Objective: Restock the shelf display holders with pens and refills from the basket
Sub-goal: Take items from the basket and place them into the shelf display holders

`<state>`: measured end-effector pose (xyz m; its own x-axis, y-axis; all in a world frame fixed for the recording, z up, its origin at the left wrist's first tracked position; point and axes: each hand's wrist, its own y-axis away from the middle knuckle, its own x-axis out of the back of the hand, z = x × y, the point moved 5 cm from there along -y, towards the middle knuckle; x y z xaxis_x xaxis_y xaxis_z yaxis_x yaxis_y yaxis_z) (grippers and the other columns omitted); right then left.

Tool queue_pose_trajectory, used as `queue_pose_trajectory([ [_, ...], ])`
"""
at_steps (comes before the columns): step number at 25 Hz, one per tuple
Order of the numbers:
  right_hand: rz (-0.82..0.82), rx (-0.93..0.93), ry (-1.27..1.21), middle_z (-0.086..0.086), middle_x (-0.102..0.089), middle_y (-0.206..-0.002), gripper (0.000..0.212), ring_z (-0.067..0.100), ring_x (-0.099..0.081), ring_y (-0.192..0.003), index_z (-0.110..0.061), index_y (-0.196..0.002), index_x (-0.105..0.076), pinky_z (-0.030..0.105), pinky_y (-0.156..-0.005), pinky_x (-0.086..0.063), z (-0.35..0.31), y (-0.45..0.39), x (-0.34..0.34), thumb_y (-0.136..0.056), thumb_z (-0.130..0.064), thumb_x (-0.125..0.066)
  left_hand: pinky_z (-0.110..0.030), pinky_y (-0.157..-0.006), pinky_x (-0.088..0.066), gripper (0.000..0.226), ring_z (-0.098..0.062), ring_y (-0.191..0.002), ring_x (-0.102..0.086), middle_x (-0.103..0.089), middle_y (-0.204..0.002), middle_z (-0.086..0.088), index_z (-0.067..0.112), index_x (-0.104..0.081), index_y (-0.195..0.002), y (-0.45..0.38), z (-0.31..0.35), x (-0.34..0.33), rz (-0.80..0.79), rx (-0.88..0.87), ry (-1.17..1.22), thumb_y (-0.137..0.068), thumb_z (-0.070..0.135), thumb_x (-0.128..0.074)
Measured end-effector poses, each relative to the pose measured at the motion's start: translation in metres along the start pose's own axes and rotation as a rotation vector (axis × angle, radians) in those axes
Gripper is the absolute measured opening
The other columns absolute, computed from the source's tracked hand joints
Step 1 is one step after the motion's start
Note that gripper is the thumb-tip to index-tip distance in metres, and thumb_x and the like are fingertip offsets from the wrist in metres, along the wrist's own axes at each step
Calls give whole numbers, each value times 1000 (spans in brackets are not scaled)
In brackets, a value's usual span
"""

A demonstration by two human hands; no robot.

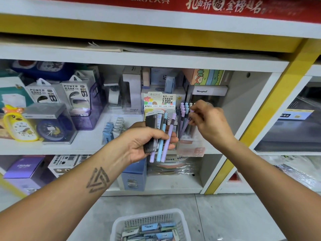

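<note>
I cannot tell what my right hand (209, 121) holds; its fingertips are blurred at the pens in the holder (186, 126). My left hand (147, 142) covers the lower part of the dark refill packs (151, 121). The basket (151, 225) is cut off by the bottom edge, and its small labels are too blurred to read. The red banner (217, 5) is cut at the top.

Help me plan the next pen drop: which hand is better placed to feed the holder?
Probably the right hand: it is already at the pen holder among the standing pens. The left hand grips the spare pens and refill packs, so it serves as the supply.
</note>
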<state>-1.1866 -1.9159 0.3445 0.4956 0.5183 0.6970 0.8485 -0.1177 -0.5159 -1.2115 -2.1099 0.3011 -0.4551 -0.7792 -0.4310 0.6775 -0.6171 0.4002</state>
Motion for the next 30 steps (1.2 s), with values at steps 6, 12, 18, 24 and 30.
queue_pose_trajectory([
  [6,-7,39,64,14,-68,-84,6,34,-69,-78,-5,-99,-58,51,-72,-56,-5,-2,0,-99,-10,-55,-38,-75,-62,28,-33,-97,-73,-71,-106,-26,-8,-63,-113,0,3,2,-2,-14,-19,-87,-16,-54],
  [12,-36,49,76,11,-70,-81,6,28,-69,-76,-6,-98,-61,46,-71,-56,-4,-3,2,-97,-10,-57,-38,-70,-62,33,-33,-95,-73,-71,-107,-26,-7,-62,-117,0,5,5,24,-25,-6,-86,-17,-56],
  [18,-126,53,184,-6,-72,-85,24,17,-65,-79,-19,-118,-71,33,-72,-53,-12,-1,-11,-101,-23,-55,-37,-70,-62,30,-32,-96,-73,-71,-108,-26,-7,-63,-114,0,2,1,-12,-6,-14,-86,-16,-57],
  [24,-248,-378,-715,11,-72,-68,14,20,-62,-49,-3,-106,-66,25,-45,-47,-20,3,-19,-93,-8,-68,-41,-76,-62,30,-34,-97,-72,-71,-108,-25,-5,-65,-113,1,2,-8,-71,-20,-5,-88,-15,-51],
  [30,203,-319,-608,32,-65,-80,16,23,-64,-55,-8,-102,-65,35,-56,-57,-2,-6,39,-92,3,-61,-43,-76,-61,22,-36,-95,-72,-70,-104,-30,-13,-58,-104,1,2,-2,-13,18,73,-89,-15,-43],
])
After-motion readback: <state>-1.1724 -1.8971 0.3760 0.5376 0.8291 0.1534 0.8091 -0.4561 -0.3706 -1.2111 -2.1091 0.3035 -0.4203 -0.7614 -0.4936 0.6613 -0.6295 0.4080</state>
